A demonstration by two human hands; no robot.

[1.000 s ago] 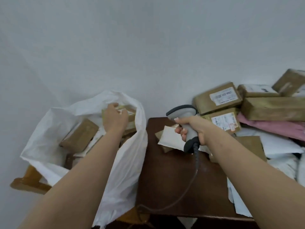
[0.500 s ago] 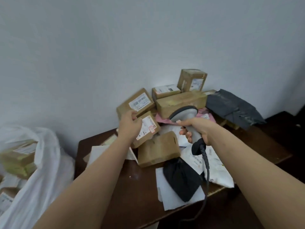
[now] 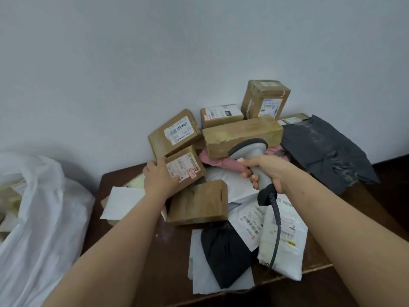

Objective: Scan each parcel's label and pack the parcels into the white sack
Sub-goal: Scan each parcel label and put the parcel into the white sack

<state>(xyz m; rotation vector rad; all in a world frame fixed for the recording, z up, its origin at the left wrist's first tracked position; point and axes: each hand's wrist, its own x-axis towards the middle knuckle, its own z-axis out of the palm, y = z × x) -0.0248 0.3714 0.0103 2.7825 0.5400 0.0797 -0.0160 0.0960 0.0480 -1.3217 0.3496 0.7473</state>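
My left hand [image 3: 159, 177] grips the left edge of a small brown box [image 3: 188, 168] whose white label faces up, at the near left of the parcel heap. My right hand [image 3: 264, 171] holds a grey barcode scanner [image 3: 251, 151] by its handle, head pointing at the heap, its coiled cable [image 3: 276, 222] hanging toward me. The white sack [image 3: 39, 218] stands open at the left, with parcels [image 3: 10, 196] partly visible inside.
A dark wooden table [image 3: 159, 251] carries the heap: several brown boxes [image 3: 241, 136], a flat brown carton [image 3: 199, 203], white mailers [image 3: 285, 240], a black pouch [image 3: 223, 251], a pink bag [image 3: 223, 162] and a dark grey bag [image 3: 327, 149]. A pale wall stands behind.
My left hand left the sack, crossed to the heap and took hold of the small labelled box. The view swung right, from the sack to the table. The scanner stays in my right hand.
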